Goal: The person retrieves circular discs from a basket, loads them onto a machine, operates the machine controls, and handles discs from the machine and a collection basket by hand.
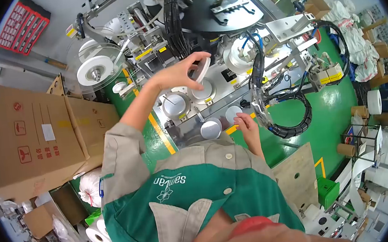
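Note:
My left hand (182, 75) reaches over the machine bench and grips a white round disc (203, 70), tilted on edge between thumb and fingers. Just below it, a silver-topped round holder (202, 90) sits on the metal plate. Another round holder (175, 105), with a thin rod across its top, stands to its left. At the bench's front edge is a grey disc (211, 128). Beside that one, my right hand (249, 129) has its curled fingertips at the rim of a pale round disc (233, 114), seemingly pinching it.
Black cable bundles (293, 128) loop down right of my hands. A rotary table (221, 15) stands at the back. A white reel (92, 71) is mounted at the left. Large cardboard boxes (32, 136) stand left of me; a wooden board (297, 176) is at the right.

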A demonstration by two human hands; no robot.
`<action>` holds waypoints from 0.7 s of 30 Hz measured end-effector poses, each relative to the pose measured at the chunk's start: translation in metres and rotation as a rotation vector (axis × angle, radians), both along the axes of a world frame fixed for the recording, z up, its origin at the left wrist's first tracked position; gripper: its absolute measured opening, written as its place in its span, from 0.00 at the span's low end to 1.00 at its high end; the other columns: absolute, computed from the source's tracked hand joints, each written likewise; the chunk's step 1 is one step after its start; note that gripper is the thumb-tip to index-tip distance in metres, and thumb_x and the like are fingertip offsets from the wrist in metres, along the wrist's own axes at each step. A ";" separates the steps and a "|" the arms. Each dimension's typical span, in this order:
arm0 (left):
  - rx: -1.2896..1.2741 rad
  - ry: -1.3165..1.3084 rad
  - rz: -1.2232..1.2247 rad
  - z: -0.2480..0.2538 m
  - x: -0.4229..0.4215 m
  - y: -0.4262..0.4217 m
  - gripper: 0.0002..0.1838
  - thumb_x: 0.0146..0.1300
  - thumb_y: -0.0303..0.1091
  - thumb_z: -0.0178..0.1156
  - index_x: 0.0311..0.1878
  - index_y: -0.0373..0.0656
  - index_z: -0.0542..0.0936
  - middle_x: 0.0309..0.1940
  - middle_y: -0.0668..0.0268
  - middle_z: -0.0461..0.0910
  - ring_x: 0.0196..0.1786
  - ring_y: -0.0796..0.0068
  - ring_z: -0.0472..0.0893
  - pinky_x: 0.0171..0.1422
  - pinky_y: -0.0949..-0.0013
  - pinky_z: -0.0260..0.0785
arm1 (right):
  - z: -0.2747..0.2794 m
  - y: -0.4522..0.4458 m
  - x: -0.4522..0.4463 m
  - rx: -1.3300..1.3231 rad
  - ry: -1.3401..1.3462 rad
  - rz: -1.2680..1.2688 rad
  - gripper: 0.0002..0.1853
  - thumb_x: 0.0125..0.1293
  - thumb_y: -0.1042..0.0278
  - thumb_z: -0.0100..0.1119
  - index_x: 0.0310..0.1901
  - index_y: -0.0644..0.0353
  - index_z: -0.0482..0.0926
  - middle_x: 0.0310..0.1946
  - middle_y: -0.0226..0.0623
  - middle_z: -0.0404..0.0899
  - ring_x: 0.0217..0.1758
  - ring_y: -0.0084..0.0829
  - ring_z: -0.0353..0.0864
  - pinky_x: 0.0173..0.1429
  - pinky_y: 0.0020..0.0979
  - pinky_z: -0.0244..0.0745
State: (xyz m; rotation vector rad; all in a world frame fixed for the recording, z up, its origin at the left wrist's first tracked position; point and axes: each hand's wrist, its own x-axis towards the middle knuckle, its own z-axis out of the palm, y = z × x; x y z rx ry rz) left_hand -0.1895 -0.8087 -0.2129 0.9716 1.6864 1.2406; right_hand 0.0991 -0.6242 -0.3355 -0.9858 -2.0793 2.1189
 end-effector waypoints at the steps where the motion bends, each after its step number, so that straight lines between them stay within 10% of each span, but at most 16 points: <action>1: -0.001 -0.093 -0.048 -0.002 -0.008 0.005 0.51 0.41 0.28 0.74 0.71 0.54 0.59 0.65 0.62 0.62 0.64 0.64 0.67 0.66 0.60 0.64 | -0.001 0.001 0.001 0.004 -0.025 0.017 0.15 0.71 0.68 0.53 0.56 0.63 0.74 0.46 0.36 0.81 0.46 0.25 0.80 0.49 0.25 0.74; 12: -0.139 -0.098 -0.248 -0.002 -0.021 0.020 0.48 0.42 0.28 0.76 0.68 0.49 0.61 0.65 0.63 0.61 0.66 0.66 0.67 0.63 0.64 0.68 | -0.036 0.000 0.009 0.334 0.023 0.158 0.12 0.67 0.68 0.58 0.48 0.64 0.76 0.37 0.42 0.84 0.41 0.32 0.84 0.46 0.30 0.76; 21: -0.408 0.948 -0.321 0.001 0.017 0.036 0.53 0.32 0.31 0.78 0.67 0.55 0.63 0.65 0.54 0.61 0.62 0.43 0.67 0.61 0.52 0.72 | -0.143 -0.012 0.015 0.262 -0.347 0.363 0.20 0.60 0.52 0.66 0.45 0.60 0.79 0.26 0.36 0.81 0.28 0.29 0.81 0.33 0.34 0.75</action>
